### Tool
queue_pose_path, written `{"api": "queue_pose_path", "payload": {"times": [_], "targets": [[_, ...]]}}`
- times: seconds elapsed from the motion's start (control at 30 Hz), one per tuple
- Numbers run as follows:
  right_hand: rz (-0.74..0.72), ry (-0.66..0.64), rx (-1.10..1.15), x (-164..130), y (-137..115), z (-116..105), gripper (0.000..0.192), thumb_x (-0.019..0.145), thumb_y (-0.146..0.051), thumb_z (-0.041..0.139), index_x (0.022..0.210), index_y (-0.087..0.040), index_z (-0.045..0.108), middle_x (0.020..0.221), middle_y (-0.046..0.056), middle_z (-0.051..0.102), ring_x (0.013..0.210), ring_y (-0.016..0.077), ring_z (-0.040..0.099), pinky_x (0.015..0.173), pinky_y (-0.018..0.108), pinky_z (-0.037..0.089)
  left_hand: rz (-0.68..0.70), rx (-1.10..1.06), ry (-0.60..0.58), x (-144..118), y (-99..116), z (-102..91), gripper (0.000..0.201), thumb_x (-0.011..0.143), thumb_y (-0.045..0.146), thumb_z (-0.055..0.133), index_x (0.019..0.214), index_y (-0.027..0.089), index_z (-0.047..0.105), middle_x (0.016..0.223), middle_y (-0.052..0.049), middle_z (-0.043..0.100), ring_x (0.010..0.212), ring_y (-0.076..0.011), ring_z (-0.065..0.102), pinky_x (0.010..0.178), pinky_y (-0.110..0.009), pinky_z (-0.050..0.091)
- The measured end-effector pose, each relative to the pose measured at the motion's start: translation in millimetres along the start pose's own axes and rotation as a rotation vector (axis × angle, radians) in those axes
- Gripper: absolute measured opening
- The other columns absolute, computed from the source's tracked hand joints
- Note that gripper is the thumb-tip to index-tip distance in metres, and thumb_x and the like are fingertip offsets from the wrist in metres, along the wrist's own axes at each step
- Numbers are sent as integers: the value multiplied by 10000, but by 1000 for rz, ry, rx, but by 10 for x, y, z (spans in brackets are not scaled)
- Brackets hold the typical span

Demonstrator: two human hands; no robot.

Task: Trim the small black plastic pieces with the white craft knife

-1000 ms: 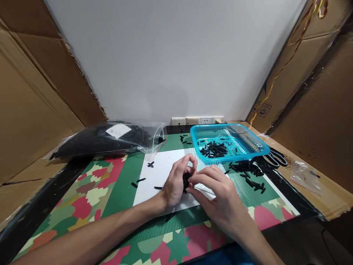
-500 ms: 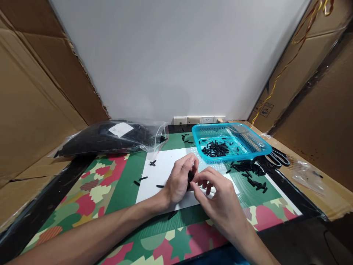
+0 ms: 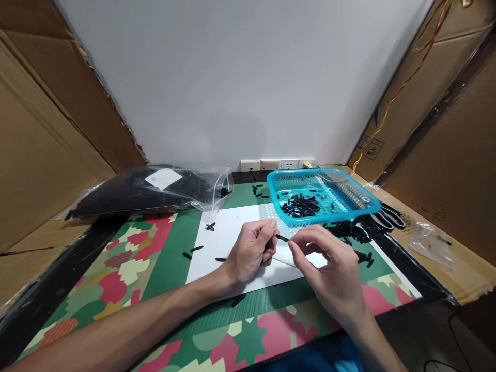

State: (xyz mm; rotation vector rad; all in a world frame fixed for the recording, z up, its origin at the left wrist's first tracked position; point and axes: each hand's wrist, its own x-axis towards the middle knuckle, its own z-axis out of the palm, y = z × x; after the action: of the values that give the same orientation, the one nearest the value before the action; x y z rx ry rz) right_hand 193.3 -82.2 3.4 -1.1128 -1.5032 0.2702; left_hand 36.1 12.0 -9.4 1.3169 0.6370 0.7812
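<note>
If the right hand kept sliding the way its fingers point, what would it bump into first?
Probably the left hand: the right hand points left toward it, with a small black piece between their fingertips. Depth is unclear.

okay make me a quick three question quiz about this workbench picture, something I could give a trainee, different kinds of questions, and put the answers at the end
1. True or false: the blue basket holds some small black pieces.
2. Multiple choice: the scissors lie (A) inside the basket, (B) on the white sheet, (C) right of the basket near the table's edge.
3. Fill in: the left hand and right hand meet at a thin black piece over the ____ sheet.

Key
1. True; a loose pile lies in it, and more black pieces lie on the mat in front of it.
2. C.
3. White. The left hand also seems to hold more pieces, though its fingers hide them.
</note>
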Motion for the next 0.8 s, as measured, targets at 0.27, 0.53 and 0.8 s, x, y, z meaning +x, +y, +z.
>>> {"api": "queue_pose_path", "payload": {"times": [0.27, 0.53, 0.8], "targets": [[-285, -78, -199, -12, 83, -168, 220, 999, -6, 628, 1033, -220, 670, 923, 46, 708, 709, 148, 658, 670, 279, 561, 58, 106, -142, -97, -12, -12, 600, 1012, 671, 576, 688, 166, 585, 509, 46, 445, 449, -76, 358, 453, -221, 276], [-310, -96, -274, 6, 112, -202, 197, 1008, -39, 633, 1037, -226, 686, 922, 50, 737, 741, 165, 695, 669, 288, 561, 149, 186, -198, -132, 23, 11, 544, 1084, 571, 504, 709, 179, 548, 532, 49, 447, 481, -83, 383, 502, -234, 303], [-153, -171, -181, -1, 192, -235, 225, 1058, -134, 641, 1257, -234, 675, 992, 51, 766, 821, 185, 703, 719, 313, 582, 171, 128, -198, -149, 20, 23, 391, 1064, 517, 596, 858, 187, 558, 573, 80, 443, 478, -70, 372, 487, -216, 288]]}}
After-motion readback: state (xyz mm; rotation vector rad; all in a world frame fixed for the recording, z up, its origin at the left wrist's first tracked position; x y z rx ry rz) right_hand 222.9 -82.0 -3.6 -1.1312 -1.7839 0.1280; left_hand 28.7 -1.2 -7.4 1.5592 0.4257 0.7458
